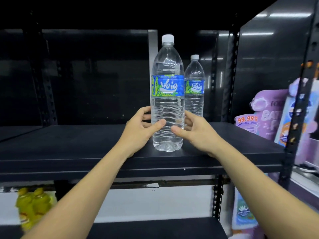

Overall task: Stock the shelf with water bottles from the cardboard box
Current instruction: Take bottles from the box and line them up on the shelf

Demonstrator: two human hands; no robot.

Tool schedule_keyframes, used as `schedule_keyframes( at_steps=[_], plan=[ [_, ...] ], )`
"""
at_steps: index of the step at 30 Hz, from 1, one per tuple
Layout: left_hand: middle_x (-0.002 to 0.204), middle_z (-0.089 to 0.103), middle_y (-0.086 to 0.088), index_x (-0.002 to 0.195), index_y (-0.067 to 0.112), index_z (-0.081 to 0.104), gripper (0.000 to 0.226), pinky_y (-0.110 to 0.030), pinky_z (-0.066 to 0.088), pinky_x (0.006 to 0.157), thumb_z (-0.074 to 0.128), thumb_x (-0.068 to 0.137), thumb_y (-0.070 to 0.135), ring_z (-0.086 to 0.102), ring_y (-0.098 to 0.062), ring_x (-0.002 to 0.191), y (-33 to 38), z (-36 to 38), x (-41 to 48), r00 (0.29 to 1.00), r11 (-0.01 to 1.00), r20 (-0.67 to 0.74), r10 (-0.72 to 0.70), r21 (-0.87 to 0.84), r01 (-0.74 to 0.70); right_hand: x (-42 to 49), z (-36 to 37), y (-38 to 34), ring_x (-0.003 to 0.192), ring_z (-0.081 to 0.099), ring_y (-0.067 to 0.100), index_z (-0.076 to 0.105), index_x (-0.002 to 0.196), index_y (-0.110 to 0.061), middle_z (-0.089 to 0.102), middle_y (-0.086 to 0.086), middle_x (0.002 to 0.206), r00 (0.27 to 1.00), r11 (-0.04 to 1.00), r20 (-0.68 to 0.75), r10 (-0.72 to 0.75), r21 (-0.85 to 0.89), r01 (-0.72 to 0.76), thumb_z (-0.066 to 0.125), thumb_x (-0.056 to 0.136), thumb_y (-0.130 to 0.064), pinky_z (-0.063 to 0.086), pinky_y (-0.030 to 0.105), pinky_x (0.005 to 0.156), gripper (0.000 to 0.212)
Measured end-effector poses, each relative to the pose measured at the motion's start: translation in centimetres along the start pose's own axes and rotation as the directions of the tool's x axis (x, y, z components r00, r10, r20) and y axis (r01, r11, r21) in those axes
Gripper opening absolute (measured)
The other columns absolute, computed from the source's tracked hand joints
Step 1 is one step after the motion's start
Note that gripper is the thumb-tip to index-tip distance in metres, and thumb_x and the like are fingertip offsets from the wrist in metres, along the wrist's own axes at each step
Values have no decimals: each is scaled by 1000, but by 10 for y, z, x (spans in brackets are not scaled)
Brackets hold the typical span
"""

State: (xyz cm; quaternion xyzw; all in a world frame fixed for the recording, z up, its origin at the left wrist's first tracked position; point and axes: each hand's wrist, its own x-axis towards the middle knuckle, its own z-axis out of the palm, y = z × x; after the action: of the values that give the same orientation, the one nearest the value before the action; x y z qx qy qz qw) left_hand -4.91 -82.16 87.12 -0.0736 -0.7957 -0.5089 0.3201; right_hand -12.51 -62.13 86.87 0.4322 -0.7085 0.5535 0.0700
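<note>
A tall clear water bottle [167, 94] with a white cap and blue label stands upright near the front of the black shelf [69, 149]. My left hand [139, 130] curls round its lower left side, thumb on the front. My right hand [195, 130] curls round its lower right side, thumb also on the front. A second, same-labelled water bottle [194, 87] stands upright behind and to the right, deeper on the shelf. The cardboard box is out of view.
Black perforated uprights [229, 75] frame the shelf bay. Purple product packs [264, 116] stand on the neighbouring shelf to the right. Yellow bottles [32, 206] sit on the lower shelf at left. The shelf surface left of the bottles is bare.
</note>
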Motion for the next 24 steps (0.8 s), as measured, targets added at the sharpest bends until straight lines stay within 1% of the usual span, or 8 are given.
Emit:
schedule_keyframes(
  at_steps=[2,4,5,7,9,13,17,24],
  plan=[
    [123,69,10,141,34,51,73,-44,59,95,83,78,53,73,-12,101,4,19,2,1000,1000,16,2,6,-2,-6,-19,5,114,69,6,56,138,-27,72,-10,124,1000,1000,-21,15,-26,-16,75,92,-22,55,29,98,50],
    [122,68,11,138,34,51,64,-37,59,95,82,83,45,72,-8,100,10,38,5,999,1000,39,20,12,-20,-11,-36,9,112,71,9,56,138,-25,73,-8,125,999,999,-30,32,-24,-33,75,93,-19,55,37,102,50],
    [122,67,12,137,35,50,61,-34,59,93,81,85,42,71,-6,100,13,46,6,998,1000,49,26,13,-27,-14,-44,12,111,71,10,56,139,-24,73,-7,125,999,999,-31,39,-21,-39,74,93,-17,55,38,102,50],
    [122,66,15,141,34,48,65,-26,58,90,80,86,39,70,-3,101,18,63,9,997,999,69,33,20,-34,-19,-59,17,112,71,11,55,139,-24,73,-6,126,998,999,-36,43,-25,-44,73,94,-15,55,39,102,49],
    [123,65,16,144,34,46,69,-23,57,88,82,85,37,70,-3,101,21,76,13,995,999,90,31,27,-34,-22,-72,21,112,71,11,55,139,-24,73,-6,125,998,998,-45,54,-33,-55,73,94,-15,56,39,101,49],
    [127,66,11,146,30,45,69,-36,60,94,81,87,33,71,-8,104,23,97,25,992,1000,124,16,19,-19,-20,-91,33,112,71,11,55,140,-28,73,-8,124,996,996,-63,67,-58,-70,74,93,-18,56,42,101,51],
    [128,65,8,145,28,45,69,-45,59,96,81,87,31,71,-14,108,19,108,41,988,999,148,-35,2,35,-13,-100,43,115,70,10,54,141,-29,73,-8,125,994,994,-71,78,-69,-83,76,92,-21,54,43,104,55],
    [133,63,8,140,28,49,62,-48,58,99,82,87,31,70,-17,111,6,120,65,986,995,139,-95,-7,96,6,-108,56,115,69,13,58,135,-36,74,-10,122,991,988,-59,124,-84,-128,80,84,-35,54,50,103,56]
  ],
)
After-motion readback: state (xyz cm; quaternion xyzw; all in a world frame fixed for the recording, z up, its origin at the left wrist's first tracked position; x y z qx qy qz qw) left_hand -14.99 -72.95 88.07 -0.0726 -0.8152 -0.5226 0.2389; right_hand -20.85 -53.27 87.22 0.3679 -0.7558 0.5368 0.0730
